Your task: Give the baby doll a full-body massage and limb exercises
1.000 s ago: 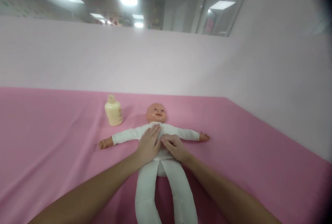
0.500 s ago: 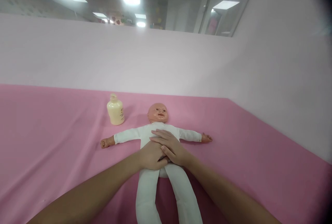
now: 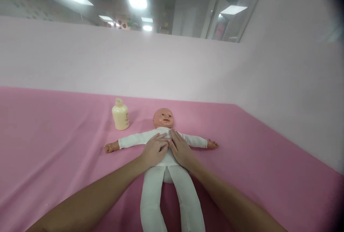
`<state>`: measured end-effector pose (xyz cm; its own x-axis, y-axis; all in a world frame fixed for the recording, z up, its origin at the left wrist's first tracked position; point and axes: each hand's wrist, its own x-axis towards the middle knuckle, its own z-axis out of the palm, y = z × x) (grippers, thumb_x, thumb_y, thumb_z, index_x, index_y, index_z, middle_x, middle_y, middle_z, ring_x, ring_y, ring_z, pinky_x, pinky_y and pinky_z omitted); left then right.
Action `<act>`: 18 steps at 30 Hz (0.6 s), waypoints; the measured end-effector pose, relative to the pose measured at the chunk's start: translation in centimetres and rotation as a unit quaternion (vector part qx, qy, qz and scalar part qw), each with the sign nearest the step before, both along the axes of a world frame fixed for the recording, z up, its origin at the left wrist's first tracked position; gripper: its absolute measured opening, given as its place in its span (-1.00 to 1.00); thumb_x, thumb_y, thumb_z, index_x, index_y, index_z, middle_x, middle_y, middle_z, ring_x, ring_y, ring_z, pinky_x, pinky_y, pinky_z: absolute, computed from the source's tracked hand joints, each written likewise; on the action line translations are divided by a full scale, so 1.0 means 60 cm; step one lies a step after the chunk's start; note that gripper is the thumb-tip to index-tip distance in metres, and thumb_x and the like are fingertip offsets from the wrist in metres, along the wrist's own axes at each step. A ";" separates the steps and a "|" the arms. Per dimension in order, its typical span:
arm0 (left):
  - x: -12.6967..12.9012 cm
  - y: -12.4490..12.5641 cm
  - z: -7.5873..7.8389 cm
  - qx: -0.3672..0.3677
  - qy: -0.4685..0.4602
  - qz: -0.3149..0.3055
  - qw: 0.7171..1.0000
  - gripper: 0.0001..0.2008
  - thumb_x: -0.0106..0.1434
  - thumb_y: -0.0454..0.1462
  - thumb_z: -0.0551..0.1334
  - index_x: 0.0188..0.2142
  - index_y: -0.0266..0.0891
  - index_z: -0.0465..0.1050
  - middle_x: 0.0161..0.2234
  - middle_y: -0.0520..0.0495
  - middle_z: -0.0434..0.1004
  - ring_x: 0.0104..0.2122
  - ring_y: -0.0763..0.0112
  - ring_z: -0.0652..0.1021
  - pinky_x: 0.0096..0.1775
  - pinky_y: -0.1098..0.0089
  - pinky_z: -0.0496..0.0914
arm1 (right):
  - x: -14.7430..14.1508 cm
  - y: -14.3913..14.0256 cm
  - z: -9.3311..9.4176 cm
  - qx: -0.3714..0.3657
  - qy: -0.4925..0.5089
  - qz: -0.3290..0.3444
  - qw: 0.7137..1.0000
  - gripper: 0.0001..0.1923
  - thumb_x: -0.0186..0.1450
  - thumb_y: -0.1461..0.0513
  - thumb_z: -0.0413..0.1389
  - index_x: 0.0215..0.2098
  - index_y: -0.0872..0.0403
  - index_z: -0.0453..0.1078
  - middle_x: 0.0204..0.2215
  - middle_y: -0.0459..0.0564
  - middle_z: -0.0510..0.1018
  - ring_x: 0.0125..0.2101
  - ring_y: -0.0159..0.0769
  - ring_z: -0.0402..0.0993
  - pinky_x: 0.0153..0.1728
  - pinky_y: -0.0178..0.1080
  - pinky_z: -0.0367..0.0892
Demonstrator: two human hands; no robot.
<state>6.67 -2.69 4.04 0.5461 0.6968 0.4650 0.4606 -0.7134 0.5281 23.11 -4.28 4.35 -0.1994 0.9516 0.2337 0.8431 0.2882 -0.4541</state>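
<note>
A baby doll (image 3: 172,180) with a white cloth body lies on its back, its arms stretched out to both sides and its head away from me. My left hand (image 3: 155,150) rests flat on the left side of the doll's chest, fingers extended. On the right side of the chest lies my right hand (image 3: 182,149), also flat, its fingers pointing toward the doll's neck. The fingertips of the two hands come close together at the middle of the chest. Neither hand grips anything.
A pale yellow pump bottle (image 3: 120,115) stands upright left of the doll's head. The pink sheet (image 3: 255,160) under everything has folds at the left. Behind it rises a white wall (image 3: 161,65) with a mirror or window pane (image 3: 185,6) above, showing ceiling lights.
My hands were overlapped on the doll's belly, the right over the left. They have moved up to the chest and parted to either side.
</note>
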 end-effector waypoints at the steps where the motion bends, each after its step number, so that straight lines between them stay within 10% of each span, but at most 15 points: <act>1: -0.001 0.002 -0.003 -0.009 0.001 0.015 1.000 -0.63 0.38 -0.29 -0.04 -0.07 -0.16 0.53 0.08 -0.03 0.52 0.23 0.25 0.33 0.29 0.05 0.11 | -0.004 -0.007 0.001 -0.016 -0.022 -0.021 0.999 -0.35 0.44 0.08 -0.22 0.36 0.34 -0.02 0.35 0.29 0.05 0.36 -0.02 -0.07 0.33 0.05 -0.04; 5: -0.003 0.008 -0.012 -0.033 0.009 0.051 0.998 -0.51 0.43 -0.19 -0.13 0.25 -0.28 0.26 0.29 -0.13 0.22 0.32 0.27 0.18 0.31 0.06 0.05 | -0.032 -0.050 0.011 -0.052 -0.091 -0.043 0.994 -0.29 0.39 0.11 -0.12 0.33 0.47 -0.05 0.34 0.47 -0.02 0.36 0.20 -0.15 0.29 0.18 -0.03; 9: -0.010 0.003 -0.011 0.002 0.007 0.007 1.000 -0.48 0.44 -0.15 -0.15 0.31 -0.24 0.15 0.33 -0.10 0.13 0.35 0.23 0.11 0.32 0.02 0.01 | -0.055 -0.087 0.030 -0.001 -0.075 0.089 0.993 -0.39 0.31 0.23 -0.04 0.29 0.32 0.12 0.26 0.38 0.22 0.31 0.14 0.03 0.26 0.21 0.01; 13: -0.018 0.000 -0.004 0.042 0.021 -0.065 0.997 -0.56 0.42 -0.18 -0.07 0.19 -0.13 0.35 0.28 0.00 0.26 0.34 0.16 0.11 0.30 -0.01 0.07 | -0.048 -0.075 0.045 0.012 0.023 0.234 0.972 -0.57 0.20 0.36 0.04 0.04 0.09 0.42 -0.05 0.09 0.56 0.02 -0.13 0.41 0.07 -0.05 0.30; 18: -0.014 0.013 -0.009 -0.002 -0.020 -0.010 1.000 -0.57 0.43 -0.18 -0.08 0.11 -0.19 0.44 0.17 -0.05 0.43 0.25 0.21 0.30 0.28 0.05 0.13 | -0.018 -0.030 0.040 0.017 0.137 0.309 0.941 -0.79 0.33 0.24 0.02 -0.26 0.08 0.50 -0.21 0.03 0.60 -0.14 -0.24 0.46 -0.04 -0.14 0.33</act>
<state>5.83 -1.89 3.49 0.5407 0.6884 0.4835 0.4251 -0.7196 0.5491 22.04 -6.09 6.74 -0.6393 0.6651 0.3860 0.3621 0.7032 -0.6119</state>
